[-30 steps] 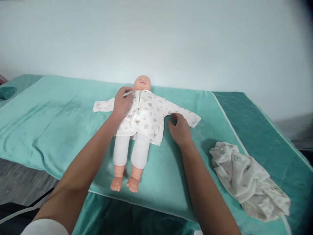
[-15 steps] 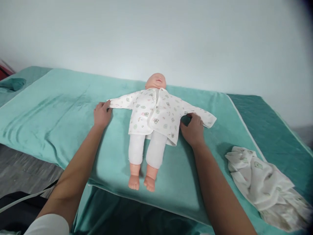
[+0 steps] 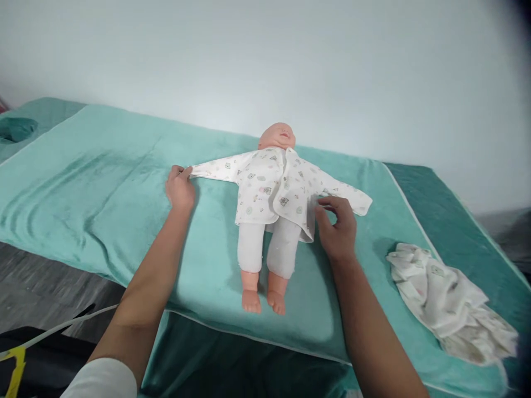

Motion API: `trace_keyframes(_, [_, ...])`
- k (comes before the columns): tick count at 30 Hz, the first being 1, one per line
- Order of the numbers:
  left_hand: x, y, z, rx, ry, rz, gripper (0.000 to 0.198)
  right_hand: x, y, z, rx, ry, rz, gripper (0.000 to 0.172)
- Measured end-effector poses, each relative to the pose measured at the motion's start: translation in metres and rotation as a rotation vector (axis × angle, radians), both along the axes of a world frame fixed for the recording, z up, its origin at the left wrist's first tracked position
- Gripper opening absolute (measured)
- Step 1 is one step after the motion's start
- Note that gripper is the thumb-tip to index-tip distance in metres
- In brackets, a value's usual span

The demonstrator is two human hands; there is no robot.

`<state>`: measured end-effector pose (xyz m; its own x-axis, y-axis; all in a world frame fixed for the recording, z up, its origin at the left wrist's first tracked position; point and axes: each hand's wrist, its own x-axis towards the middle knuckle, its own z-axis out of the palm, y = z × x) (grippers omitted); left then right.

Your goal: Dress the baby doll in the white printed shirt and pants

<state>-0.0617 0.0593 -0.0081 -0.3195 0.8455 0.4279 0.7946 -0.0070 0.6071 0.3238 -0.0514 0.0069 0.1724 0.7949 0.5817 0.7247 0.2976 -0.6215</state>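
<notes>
A baby doll (image 3: 277, 135) lies on its back on a teal blanket (image 3: 103, 193), wearing a white printed shirt (image 3: 274, 188) and white trousers (image 3: 265, 249). My left hand (image 3: 180, 188) pinches the cuff of the shirt's left-side sleeve, which is stretched out flat. My right hand (image 3: 337, 224) rests beside the doll's other side, its fingers curled at the shirt's hem and under the right-side sleeve.
A crumpled white printed garment (image 3: 448, 301) lies on the blanket at the right. A darker teal cover (image 3: 448, 221) shows beyond it. A dark teal object (image 3: 16, 128) sits at the far left. The bed's front edge drops to a grey floor (image 3: 41, 293); a white wall stands behind.
My left hand moved from the doll's chest out to the sleeve cuff and drew the sleeve straight. My right hand shifted from the sleeve to the shirt's hem. The view drifted left.
</notes>
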Motion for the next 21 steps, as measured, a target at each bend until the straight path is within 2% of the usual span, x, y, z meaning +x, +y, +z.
trace_keyframes(3, [0.002,0.002,0.0,-0.027,0.026,-0.012,0.036,-0.023,-0.016,0.007,0.052,-0.099,0.154,0.031])
trace_keyframes(5, [0.002,0.003,-0.001,-0.033,0.044,-0.008,0.036,-0.033,-0.022,0.01,0.077,-0.131,0.194,0.038])
trace_keyframes(14, [-0.003,0.003,-0.003,0.023,0.017,-0.03,0.044,-0.039,-0.029,0.002,0.17,-0.25,0.155,0.028])
trace_keyframes(18, [-0.003,0.002,0.0,0.016,0.011,-0.024,0.042,-0.036,-0.035,0.002,0.21,-0.127,0.114,0.023])
trace_keyframes(21, [-0.002,0.001,0.001,0.009,0.006,-0.016,0.039,-0.034,-0.037,0.005,0.195,-0.042,0.146,0.02])
